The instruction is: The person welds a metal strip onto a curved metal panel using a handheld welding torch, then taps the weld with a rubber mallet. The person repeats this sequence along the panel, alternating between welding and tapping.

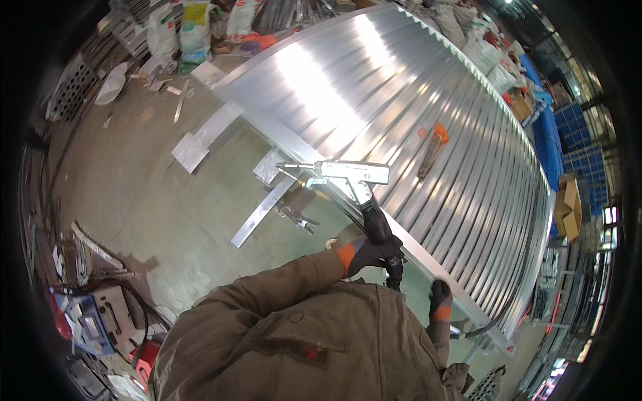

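Note:
My left hand (376, 256), in a black glove with an orange cuff, is wrapped around the black grip of a silver handheld welding gun (354, 172). The gun's long thin nozzle points left, over the near edge of a large ribbed metal panel (461, 194). A hose and cable trail from the gun. Lower right, my right hand (439, 294), gloved the same way, rests against the panel's edge frame (428, 262); its fingers blend into the dark glove. On the ribs lies a narrow tool with an orange end (433, 151).
Flat metal bars (263, 210) jut from below the panel's left edge. A blue and white machine (93, 321) with cables stands lower left. Filled sacks (195, 33) and scrap metal line the back. A cardboard box (568, 208) and blue sheeting (550, 144) sit beyond the right edge.

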`<state>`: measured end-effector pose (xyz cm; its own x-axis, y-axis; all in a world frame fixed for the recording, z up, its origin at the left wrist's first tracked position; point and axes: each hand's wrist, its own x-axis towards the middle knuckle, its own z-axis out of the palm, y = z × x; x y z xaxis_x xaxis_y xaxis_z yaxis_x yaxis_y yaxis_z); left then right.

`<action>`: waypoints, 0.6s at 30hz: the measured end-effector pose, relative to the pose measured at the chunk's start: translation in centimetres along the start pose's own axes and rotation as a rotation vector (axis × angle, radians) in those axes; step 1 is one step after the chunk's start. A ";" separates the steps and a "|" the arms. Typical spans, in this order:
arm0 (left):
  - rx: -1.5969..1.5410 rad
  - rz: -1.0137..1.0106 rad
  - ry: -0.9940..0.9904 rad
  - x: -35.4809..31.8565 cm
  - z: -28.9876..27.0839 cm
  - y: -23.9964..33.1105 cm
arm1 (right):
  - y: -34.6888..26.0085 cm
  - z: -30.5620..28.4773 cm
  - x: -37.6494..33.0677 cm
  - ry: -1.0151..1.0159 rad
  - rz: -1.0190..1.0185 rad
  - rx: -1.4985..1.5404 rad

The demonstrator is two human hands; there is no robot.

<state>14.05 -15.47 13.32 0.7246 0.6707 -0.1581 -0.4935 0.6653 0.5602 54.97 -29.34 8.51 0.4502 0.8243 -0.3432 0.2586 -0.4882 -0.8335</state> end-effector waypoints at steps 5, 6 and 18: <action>0.194 0.122 0.071 -2.0 -1.6 -1.1 | -22.7 16.6 1.3 -0.563 -0.472 -0.141; 0.237 0.148 0.079 -2.2 -1.6 -1.2 | -25.5 19.1 0.7 -0.651 -0.467 -0.241; 0.334 0.154 0.264 -0.2 -1.3 -0.8 | -31.5 28.7 3.5 -1.277 -0.007 -0.003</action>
<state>13.66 -15.65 11.85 0.4860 0.8431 -0.2302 -0.3720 0.4379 0.8185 23.83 -2.85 21.12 -0.6888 0.5149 -0.5103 0.2599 -0.4817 -0.8369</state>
